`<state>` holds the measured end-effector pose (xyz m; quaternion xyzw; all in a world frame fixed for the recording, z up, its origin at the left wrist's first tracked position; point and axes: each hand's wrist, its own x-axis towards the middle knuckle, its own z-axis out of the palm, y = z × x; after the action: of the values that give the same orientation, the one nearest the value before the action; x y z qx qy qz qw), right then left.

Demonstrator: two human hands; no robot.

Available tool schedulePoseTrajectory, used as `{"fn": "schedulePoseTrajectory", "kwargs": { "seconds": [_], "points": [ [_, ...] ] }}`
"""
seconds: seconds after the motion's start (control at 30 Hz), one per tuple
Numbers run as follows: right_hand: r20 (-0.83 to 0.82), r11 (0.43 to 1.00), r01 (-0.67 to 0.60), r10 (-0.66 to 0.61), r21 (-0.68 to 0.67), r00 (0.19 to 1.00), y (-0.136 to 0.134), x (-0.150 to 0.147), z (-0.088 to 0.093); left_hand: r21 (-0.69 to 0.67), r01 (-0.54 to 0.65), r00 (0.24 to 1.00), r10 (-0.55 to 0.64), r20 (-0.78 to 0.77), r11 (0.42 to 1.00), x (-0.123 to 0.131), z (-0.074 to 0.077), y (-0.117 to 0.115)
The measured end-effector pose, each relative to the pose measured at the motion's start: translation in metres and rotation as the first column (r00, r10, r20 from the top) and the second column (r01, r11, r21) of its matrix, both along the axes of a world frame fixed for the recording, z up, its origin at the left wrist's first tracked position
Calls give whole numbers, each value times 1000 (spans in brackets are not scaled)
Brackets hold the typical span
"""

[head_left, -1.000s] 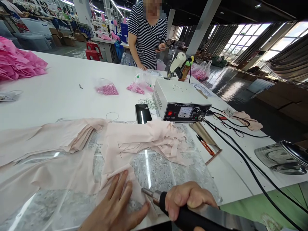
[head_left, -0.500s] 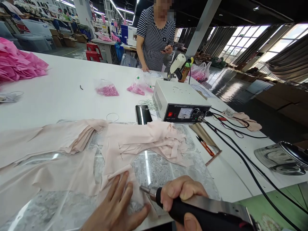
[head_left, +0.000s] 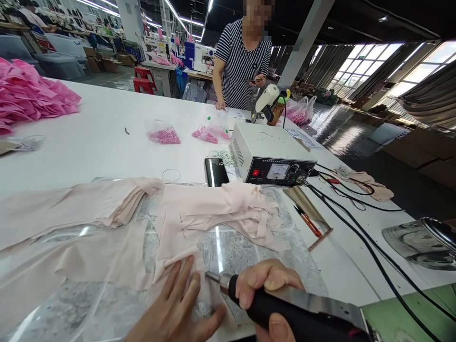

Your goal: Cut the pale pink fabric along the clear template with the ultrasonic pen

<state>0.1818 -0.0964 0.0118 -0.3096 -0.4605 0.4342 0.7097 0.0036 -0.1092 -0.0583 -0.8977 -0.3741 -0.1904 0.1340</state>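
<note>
On the mat (head_left: pixel 249 254), left hand (head_left: pixel 178 304) splayed over cloth (head_left: pixel 174 230), right hand (head_left: pixel 269 287) clasps a tool (head_left: pixel 302 316), tip (head_left: pixel 213 277) contact unclear.

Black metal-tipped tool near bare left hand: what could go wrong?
A slip of the black metal-tipped tool in the right hand might reach the bare left hand, which lies close to its tip. The pale pink cloth beneath that left hand could shift or wrinkle.

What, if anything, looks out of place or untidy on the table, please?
Only small things: the right fabric pile is splayed unevenly, cord lies tangled beside the box, and a dark scrap sits alone left of the pink bags. I see no spill.
</note>
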Motion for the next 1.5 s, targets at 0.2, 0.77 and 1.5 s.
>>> {"fn": "schedulePoseTrajectory", "kwargs": {
  "seconds": [0.2,0.77,1.5],
  "points": [
    [-8,997,-26,27,75,1000,6,2,-7,-21,17,1000,-17,13,1000,-1,0,1],
    [-101,996,-79,84,50,991,0,16,-18,-99,55,998,-57,-19,994,-8,7,2],
    [-118,995,-82,88,57,989,5,17,-14,-242,86,995,-95,-24,967,-15,32,12]
  ]
}}
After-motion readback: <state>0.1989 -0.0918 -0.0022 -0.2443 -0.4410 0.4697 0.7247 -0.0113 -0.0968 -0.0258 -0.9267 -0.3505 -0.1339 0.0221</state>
